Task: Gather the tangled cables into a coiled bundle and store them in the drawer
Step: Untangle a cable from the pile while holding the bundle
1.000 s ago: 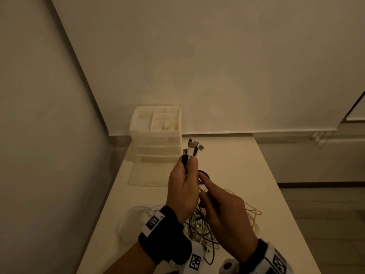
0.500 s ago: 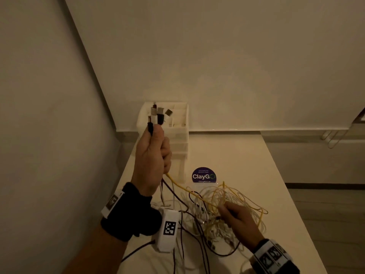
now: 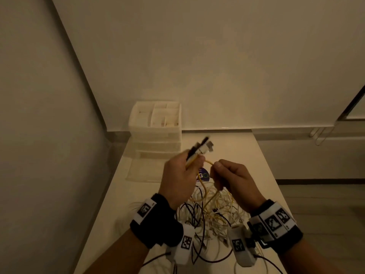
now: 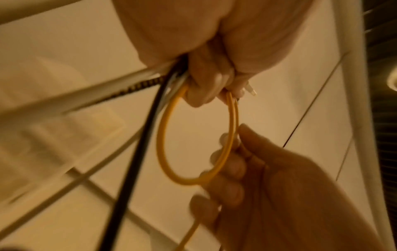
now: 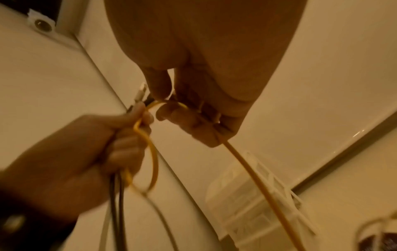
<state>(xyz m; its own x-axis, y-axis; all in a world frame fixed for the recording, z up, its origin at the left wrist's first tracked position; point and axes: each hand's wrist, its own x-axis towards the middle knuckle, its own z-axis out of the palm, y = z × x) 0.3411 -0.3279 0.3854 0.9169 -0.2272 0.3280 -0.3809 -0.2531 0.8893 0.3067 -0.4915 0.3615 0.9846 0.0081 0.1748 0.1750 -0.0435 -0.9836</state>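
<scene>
A tangle of white, black and yellow cables [image 3: 213, 210] lies on the white table [image 3: 237, 155]. Above it my left hand [image 3: 183, 171] grips a bunch of cable ends [image 3: 201, 148], plugs sticking up to the right. A yellow cable [image 4: 165, 135] loops from that fist to my right hand [image 3: 231, 178], which pinches it close beside the left. The right wrist view shows the yellow cable [image 5: 253, 173] running down out of my right fist. A white plastic drawer unit [image 3: 156, 131] stands at the table's back left; its bottom drawer [image 3: 144, 169] is pulled out.
A wall runs close along the table's left side and another behind it. A round dark sticker [image 3: 203, 175] lies on the table just behind my hands. The table's right edge drops to the floor [image 3: 316, 204].
My left hand has come down and to the right with the cable ends. My right hand has risen from the tangle to meet it, bringing a loop of yellow cable.
</scene>
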